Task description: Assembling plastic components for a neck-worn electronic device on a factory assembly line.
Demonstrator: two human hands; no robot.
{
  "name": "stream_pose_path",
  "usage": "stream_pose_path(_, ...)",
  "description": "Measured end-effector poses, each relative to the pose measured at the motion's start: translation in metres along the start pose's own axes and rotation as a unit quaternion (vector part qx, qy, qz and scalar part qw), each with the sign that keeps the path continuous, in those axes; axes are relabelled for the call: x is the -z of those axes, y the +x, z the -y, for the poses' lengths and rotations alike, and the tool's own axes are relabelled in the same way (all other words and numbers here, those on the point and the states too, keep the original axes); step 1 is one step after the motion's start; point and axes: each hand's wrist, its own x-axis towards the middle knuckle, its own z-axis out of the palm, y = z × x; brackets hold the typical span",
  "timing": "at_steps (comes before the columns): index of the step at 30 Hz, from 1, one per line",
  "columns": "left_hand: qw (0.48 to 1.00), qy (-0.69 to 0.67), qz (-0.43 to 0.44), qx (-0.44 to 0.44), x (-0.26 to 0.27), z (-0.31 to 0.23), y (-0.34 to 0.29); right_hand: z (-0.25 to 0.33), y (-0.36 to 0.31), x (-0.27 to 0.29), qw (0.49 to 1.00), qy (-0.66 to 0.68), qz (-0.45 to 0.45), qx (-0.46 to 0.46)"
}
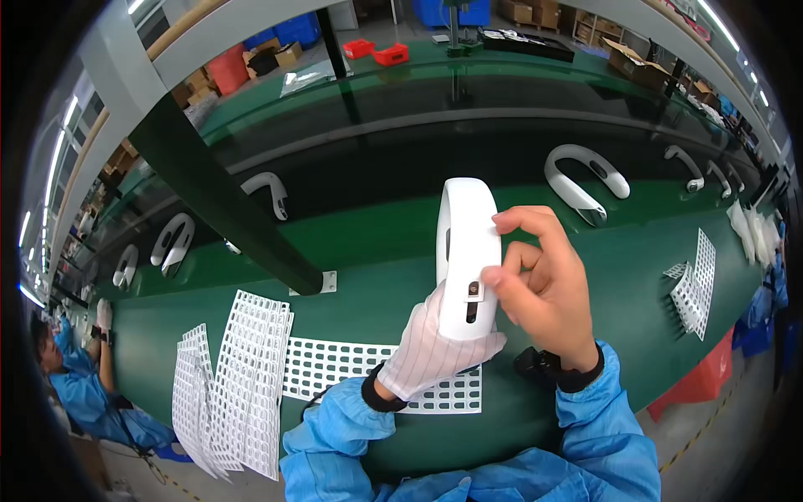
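Observation:
A white U-shaped neckband device (pixel 471 243) stands upright in front of me, above the green table. It has a small brownish square and a dark slot on its near end. My left hand (pixel 435 351), in a white striped glove, grips the lower end from below. My bare right hand (pixel 552 284) is at its right side, thumb and index finger spread, with both tips at the device's edge. Behind my left hand lies a white sheet (pixel 330 368) with rows of dark rounded rectangles. More such sheets (pixel 249 368) overlap at the left.
A conveyor (pixel 376 171) runs across beyond the table, carrying more white neckbands (pixel 577 180). A green post (pixel 217 184) rises at the left. Curled perforated sheets (pixel 696 289) lie at the right. A black object (pixel 535 365) sits by my right wrist. A co-worker (pixel 88 376) is at the far left.

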Motion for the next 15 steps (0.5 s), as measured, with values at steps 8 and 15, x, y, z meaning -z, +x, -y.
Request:
stream_pose_path(8,0.945,-0.289,0.042,0.151,0.016,-0.009,0.011,-0.005,0.015,-0.006,0.988,-0.126,-0.078,0.035)
stream_pose_path(15,0.988,0.075,0.129,0.037,0.011,0.002,0.087,-0.015,-0.004,0.011,0.980,-0.125,-0.144,0.049)
